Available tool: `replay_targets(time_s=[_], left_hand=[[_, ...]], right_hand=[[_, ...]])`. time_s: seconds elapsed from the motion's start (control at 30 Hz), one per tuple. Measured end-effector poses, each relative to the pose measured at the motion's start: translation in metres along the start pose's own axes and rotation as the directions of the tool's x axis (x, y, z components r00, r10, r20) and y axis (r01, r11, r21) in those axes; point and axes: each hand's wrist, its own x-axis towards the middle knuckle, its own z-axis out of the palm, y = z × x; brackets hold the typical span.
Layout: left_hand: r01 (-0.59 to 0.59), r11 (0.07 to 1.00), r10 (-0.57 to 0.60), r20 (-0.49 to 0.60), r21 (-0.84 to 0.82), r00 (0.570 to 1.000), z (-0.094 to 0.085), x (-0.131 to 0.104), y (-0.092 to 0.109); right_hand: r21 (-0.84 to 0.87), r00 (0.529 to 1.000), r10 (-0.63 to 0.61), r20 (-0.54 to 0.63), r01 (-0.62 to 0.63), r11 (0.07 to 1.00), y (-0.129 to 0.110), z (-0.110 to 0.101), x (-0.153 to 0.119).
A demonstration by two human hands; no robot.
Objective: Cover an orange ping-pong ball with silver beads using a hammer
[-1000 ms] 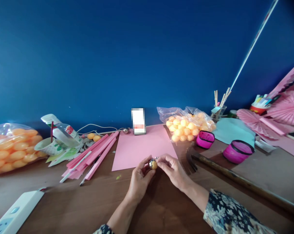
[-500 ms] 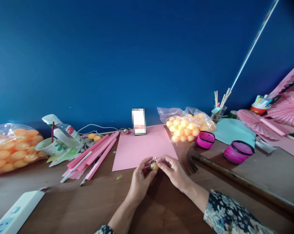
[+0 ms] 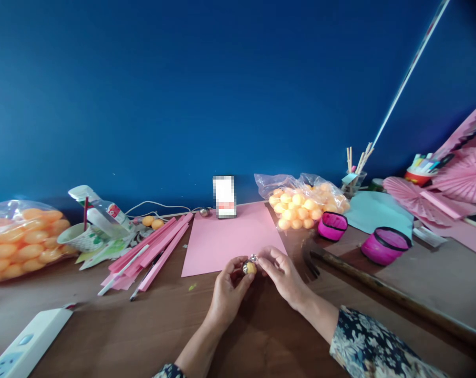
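My left hand (image 3: 230,287) is closed around a small ball (image 3: 251,268), pinched between thumb and fingers. The ball is yellow on the near side and shiny silver, like foil, on the other. My right hand (image 3: 282,273) has its thumb and fingertips together at a crumpled silver piece (image 3: 254,258), just above the ball. Whether that piece is joined to the silver on the ball I cannot tell. Both hands are over the brown table (image 3: 257,336), at the near edge of a pink paper sheet (image 3: 230,241).
A phone (image 3: 225,197) stands behind the sheet, beside a silver ball (image 3: 204,212). Pink strips (image 3: 155,247) and a bag of orange balls (image 3: 25,239) are left, with a power strip (image 3: 29,341) nearer. Right are another ball bag (image 3: 297,207) and magenta containers (image 3: 385,247).
My right fingertips have drawn back slightly to the right, so more of the silver piece shows. My left hand stays nearly in place with the ball.
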Motion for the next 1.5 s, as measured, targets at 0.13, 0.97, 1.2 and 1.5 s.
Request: replay_targets(time_s=[0.13,0.97,1.2,1.5], left_hand=[[0.005,1.000,-0.005,-0.006,0.006,1.000,0.000,0.000,0.003],[-0.013,0.998,0.014,-0.017,0.065,1.000,0.002,-0.003,0.010],[-0.038,0.993,0.041,-0.023,0.115,0.999,0.001,-0.005,0.008],[-0.005,0.997,0.008,-0.047,0.071,0.999,0.002,-0.004,0.011]], right_hand=[[0.031,1.000,0.001,0.005,-0.002,1.000,0.002,0.000,0.000],[-0.214,0.993,-0.115,0.011,0.114,0.970,-0.008,0.001,-0.006],[-0.251,0.991,-0.129,-0.036,0.116,0.961,-0.004,0.001,-0.004],[-0.255,0.992,-0.129,-0.019,0.120,0.960,-0.005,0.001,-0.004]])
